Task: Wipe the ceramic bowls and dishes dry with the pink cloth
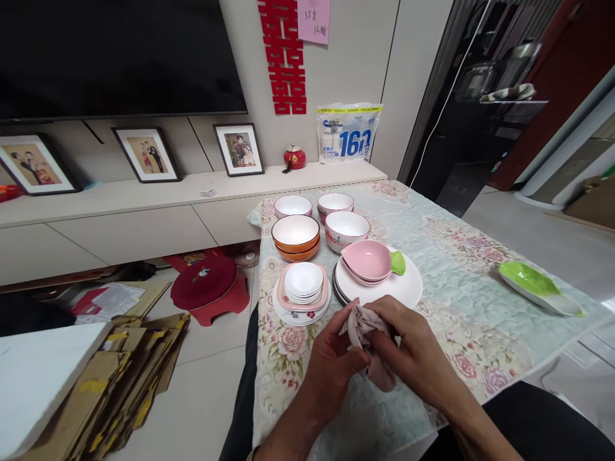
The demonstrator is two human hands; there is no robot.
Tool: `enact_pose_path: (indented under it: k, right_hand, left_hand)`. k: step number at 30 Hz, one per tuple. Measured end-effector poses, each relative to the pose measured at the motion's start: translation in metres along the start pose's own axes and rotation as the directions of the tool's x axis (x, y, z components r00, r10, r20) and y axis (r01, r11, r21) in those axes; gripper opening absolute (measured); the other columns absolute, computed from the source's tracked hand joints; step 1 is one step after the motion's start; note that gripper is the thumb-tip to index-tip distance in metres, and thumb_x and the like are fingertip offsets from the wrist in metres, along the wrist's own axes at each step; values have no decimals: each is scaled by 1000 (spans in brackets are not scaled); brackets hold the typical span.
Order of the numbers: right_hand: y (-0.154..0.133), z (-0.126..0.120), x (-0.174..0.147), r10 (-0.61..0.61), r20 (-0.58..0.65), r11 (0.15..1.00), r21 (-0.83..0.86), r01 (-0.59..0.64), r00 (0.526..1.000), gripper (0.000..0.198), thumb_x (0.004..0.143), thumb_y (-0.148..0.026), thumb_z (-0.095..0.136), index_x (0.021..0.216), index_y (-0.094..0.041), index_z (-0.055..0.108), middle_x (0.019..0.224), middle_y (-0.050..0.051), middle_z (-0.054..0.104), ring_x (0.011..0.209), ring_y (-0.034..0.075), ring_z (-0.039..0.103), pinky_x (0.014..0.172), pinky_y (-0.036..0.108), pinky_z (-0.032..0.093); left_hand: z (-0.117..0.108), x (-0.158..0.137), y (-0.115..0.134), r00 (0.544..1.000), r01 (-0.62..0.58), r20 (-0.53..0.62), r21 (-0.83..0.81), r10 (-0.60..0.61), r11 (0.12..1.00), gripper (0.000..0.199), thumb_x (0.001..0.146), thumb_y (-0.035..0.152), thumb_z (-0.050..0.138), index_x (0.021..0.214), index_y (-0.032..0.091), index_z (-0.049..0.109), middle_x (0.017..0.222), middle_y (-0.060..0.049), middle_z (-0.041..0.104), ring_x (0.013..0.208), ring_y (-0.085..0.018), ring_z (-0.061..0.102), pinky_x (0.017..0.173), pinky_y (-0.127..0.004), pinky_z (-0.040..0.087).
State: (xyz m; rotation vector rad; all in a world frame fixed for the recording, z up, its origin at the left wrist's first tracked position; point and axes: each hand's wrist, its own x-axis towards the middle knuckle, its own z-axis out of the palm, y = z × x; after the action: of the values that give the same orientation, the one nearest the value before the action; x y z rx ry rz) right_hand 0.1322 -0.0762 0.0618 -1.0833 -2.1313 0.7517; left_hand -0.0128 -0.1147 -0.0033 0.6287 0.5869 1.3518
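Observation:
Both my hands meet over the near part of the table around a crumpled pale pink cloth (368,330). My left hand (336,349) grips its left side with thumb and fingers. My right hand (403,336) presses fingers into its folds; whether something small lies inside is hidden. Just beyond, pink strawberry-shaped dishes (368,259) with a green leaf handle rest on a large white plate (408,282), with dark-edged plates beneath. To the left, small white dishes (303,280) are stacked on pink-rimmed square dishes (283,298) and flowered plates (293,318).
Behind stand orange bowls (295,238) and white patterned bowls (346,230). A green-and-white leaf-shaped dish (533,288) lies near the right edge of the flowered tablecloth (461,256). A red stool (209,288) and flattened cardboard (129,378) are on the floor at left.

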Motion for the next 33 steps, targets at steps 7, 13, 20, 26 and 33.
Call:
enact_pose_path:
  k: [7, 13, 20, 26, 33]
  right_hand:
    - [-5, -29, -2, -126, 337, 992, 68, 109, 933, 35, 89, -5, 47, 103, -27, 70, 101, 2, 58, 93, 16, 58, 79, 27, 48]
    - [-2, -21, -14, -58, 144, 956, -277, 96, 988, 39, 84, -1, 47, 111, -24, 63, 102, 5, 52, 84, 17, 54, 72, 31, 47]
    - [2, -8, -4, -376, 67, 882, -281, 379, 924, 48, 83, 0, 44, 125, -22, 55, 120, 11, 51, 103, 25, 49, 83, 40, 48]
    - [2, -12, -5, -208, 84, 916, -332, 224, 974, 37, 83, -6, 51, 118, -17, 56, 107, 11, 56, 96, 27, 50, 79, 45, 48]
    - [4, -19, -9, -97, 42, 957, -271, 105, 994, 22, 89, -9, 50, 106, -22, 58, 101, 7, 58, 92, 23, 54, 78, 40, 48]
  left_hand:
    - [1, -3, 7, 999, 49, 23, -68, -47, 996, 61, 67, 37, 87, 124, 27, 70, 113, -8, 74, 107, -26, 65, 90, -34, 48]
    - [3, -1, 4, 995, 89, 57, -117, -83, 989, 42, 84, 45, 71, 119, 22, 71, 106, -10, 72, 91, -23, 68, 79, -35, 55]
    - [4, -2, 0, 984, 130, 144, -155, -108, 979, 28, 92, 39, 61, 108, 20, 73, 96, -9, 73, 77, -19, 68, 67, -32, 56]
    - [4, -5, 7, 983, 55, 182, -115, -34, 992, 48, 84, 34, 74, 129, 23, 65, 112, -10, 73, 100, -22, 66, 88, -34, 51]
    - [4, -4, 9, 991, 1, 135, -102, 12, 995, 65, 72, 31, 84, 133, 26, 62, 129, -10, 67, 118, -28, 60, 96, -35, 48]
